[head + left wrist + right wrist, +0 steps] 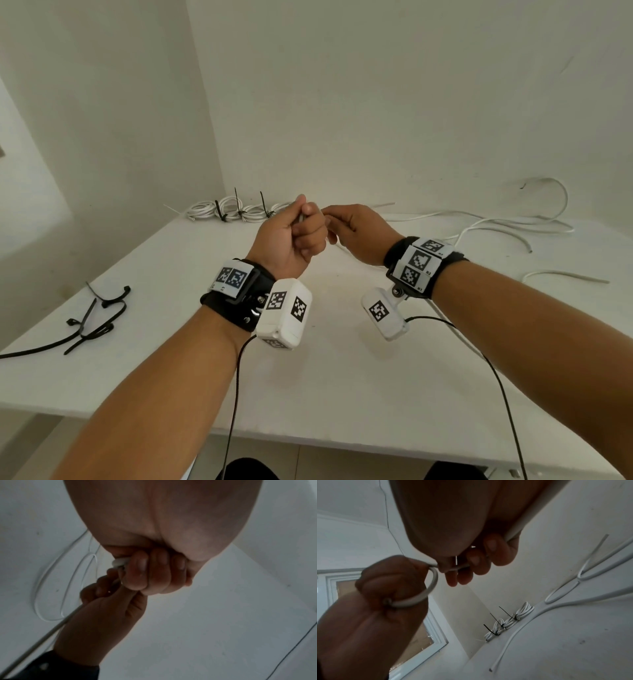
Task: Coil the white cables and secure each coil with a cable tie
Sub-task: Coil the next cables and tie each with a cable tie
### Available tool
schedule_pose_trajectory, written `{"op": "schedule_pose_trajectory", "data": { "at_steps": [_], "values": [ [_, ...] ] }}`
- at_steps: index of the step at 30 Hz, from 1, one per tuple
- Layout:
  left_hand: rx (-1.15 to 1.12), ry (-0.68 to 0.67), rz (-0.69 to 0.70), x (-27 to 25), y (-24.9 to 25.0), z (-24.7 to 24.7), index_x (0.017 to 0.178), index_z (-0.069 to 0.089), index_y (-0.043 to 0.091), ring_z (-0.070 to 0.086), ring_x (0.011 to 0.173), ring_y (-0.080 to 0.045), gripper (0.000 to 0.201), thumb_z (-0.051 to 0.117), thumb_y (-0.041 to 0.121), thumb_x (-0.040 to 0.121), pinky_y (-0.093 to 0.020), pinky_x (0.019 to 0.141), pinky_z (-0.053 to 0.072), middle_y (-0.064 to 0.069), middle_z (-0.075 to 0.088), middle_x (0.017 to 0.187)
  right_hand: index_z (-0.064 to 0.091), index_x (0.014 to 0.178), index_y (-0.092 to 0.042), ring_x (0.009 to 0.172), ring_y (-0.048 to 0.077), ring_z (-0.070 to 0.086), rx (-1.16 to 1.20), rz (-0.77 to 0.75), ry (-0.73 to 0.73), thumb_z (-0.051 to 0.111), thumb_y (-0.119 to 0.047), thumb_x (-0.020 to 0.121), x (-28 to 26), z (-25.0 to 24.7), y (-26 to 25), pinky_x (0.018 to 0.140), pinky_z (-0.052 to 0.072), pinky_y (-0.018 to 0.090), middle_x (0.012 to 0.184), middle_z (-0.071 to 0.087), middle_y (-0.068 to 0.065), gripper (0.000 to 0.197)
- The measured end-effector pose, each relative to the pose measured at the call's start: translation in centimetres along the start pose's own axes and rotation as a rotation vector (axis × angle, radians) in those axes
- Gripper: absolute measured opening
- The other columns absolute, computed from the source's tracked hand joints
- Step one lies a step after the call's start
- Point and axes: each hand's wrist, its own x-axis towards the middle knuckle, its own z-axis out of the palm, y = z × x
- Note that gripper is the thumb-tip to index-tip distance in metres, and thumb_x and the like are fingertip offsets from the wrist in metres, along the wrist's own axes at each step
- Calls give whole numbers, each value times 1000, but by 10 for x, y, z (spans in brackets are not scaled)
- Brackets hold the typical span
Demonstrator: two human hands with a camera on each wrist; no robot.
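Note:
My left hand (301, 226) is raised above the table in a fist, gripping the end of a white cable (429, 588) bent into a small loop. Close beside it my right hand (346, 222) pinches the same cable, which trails away below the wrist in the left wrist view (51, 630). Three tied coils (236, 210) with black cable ties lie in a row at the back of the table, also seen as tied coils (508, 623) in the right wrist view. Several loose black cable ties (92, 318) lie at the table's left.
Loose white cables (507, 222) sprawl over the back right of the white table (342, 394). One cable end (503, 649) lies free near the middle. Walls close in behind and to the left. Black camera leads (503, 394) hang from both wrists.

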Motion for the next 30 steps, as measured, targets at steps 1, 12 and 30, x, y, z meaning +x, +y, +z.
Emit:
{"op": "schedule_pose_trajectory", "data": {
  "at_steps": [1,12,30],
  "values": [
    [-12,-7,13,1,1,2,64,56,18,12,46,-10,39,38,34,95,-21,42,19,9,33,46,60,79,-10,53,9,44,-7,10,-5,41,-24,103,-2,1,-1,58,41,23,65,58,0,34],
    [451,337,362,24,2,-5,76,44,13,31,45,-10,35,28,15,107,-24,48,28,7,33,52,64,98,-16,64,18,59,-244,2,-231,41,-29,104,-17,21,-9,66,51,37,73,63,-1,28],
    [1423,135,-27,12,-5,-24,70,45,10,40,51,-10,31,34,19,97,-24,57,34,2,48,56,70,89,-24,74,14,61,-379,-36,-185,63,-33,91,-7,-16,-22,70,56,42,81,68,-6,12]
  ]
}}
